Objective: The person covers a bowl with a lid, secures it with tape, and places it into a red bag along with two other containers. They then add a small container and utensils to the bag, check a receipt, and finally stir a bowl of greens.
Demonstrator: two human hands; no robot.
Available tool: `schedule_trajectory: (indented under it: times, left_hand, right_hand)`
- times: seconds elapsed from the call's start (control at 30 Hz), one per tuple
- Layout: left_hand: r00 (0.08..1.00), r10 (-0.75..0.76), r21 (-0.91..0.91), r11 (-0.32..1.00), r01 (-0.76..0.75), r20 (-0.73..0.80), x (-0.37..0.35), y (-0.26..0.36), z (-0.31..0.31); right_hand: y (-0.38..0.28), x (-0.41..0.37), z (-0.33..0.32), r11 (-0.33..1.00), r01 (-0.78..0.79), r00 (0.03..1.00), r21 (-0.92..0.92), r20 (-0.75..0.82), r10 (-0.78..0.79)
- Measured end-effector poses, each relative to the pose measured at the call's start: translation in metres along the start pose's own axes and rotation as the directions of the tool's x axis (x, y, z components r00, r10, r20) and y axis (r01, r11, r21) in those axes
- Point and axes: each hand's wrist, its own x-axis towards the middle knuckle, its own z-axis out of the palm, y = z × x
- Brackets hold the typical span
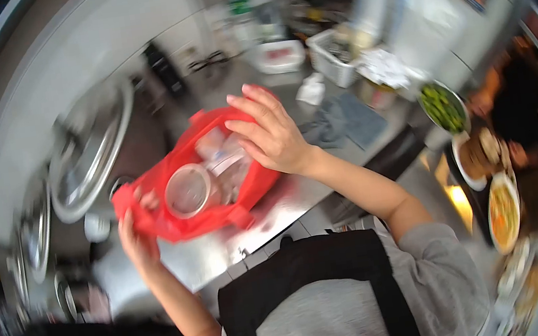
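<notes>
A red plastic bag [173, 163] is held above the metal counter with its mouth spread wide. Inside lie a round clear-lidded container [189, 191] and clear plastic packages [232, 169], whose contents are too blurred to tell. My left hand [139, 238] is closed on the bag's left end, with the bunched plastic between thumb and fingers. At the far right rim, my right hand [272, 132] has its fingers stretched out and apart, touching the red plastic. Part of its thumb side is hidden against the bag.
Large lidded pots [93, 150] stand on the left. A black bottle [164, 69], a white basket [334, 57] and a grey cloth [344, 120] are along the counter [160, 270]. Green vegetables [443, 107] and an oval dish [504, 212] are right. People stand at both sides.
</notes>
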Motion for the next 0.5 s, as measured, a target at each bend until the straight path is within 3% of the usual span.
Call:
schedule_trajectory:
  times: [0.1,0.13,0.17,0.23,0.27,0.3,0.33,0.37,0.4,0.47,0.5]
  left_hand:
    - [0.992,0.001,-0.02,1.0,0.002,0.127,0.021,-0.003,-0.003]
    - [0.991,-0.005,0.034,0.999,0.001,0.132,0.03,-0.001,0.003]
    - [0.987,-0.01,0.098,0.995,-0.005,0.159,0.041,0.005,0.008]
    - [0.972,0.035,0.126,0.99,-0.066,0.231,0.061,0.024,0.012]
    - [0.957,0.085,0.088,0.99,-0.114,0.278,0.075,0.038,0.015]
    - [0.942,0.176,0.051,0.979,-0.198,0.286,0.091,0.056,0.018]
    - [0.921,0.264,0.017,0.96,-0.28,0.287,0.105,0.074,0.024]
    - [0.924,0.281,0.038,0.953,-0.301,0.258,0.115,0.095,0.04]
    - [0.926,0.299,0.056,0.946,-0.319,0.228,0.125,0.111,0.055]
    - [0.866,0.176,0.033,0.976,-0.216,0.468,0.166,0.132,0.048]
    - [0.868,0.181,0.035,0.974,-0.222,0.462,0.173,0.141,0.055]
  right_hand:
    - [0.011,-0.01,-0.008,0.926,-0.377,0.923,-0.01,-0.089,0.375]
    - [0.019,-0.017,0.0,0.869,-0.494,0.869,-0.011,-0.003,0.494]
    - [0.032,-0.025,0.006,0.75,-0.66,0.721,-0.031,0.253,0.645]
    - [0.052,-0.01,0.006,0.671,-0.737,0.554,-0.082,0.495,0.67]
    - [0.062,-0.005,0.018,0.774,-0.622,0.777,0.116,0.209,0.593]
    - [0.073,0.019,0.016,0.771,-0.586,0.808,0.249,0.112,0.578]
    - [0.073,0.05,0.004,0.806,-0.552,0.815,0.212,-0.064,0.575]
    - [0.058,0.088,-0.029,0.384,-0.692,0.592,0.611,0.177,0.786]
    - [0.079,0.11,-0.026,0.017,-0.457,0.574,0.889,0.281,0.769]
    - [0.082,0.146,-0.042,0.261,-0.517,0.675,0.815,0.201,0.71]
    - [0.092,0.154,-0.038,0.463,-0.507,0.718,0.727,0.059,0.694]
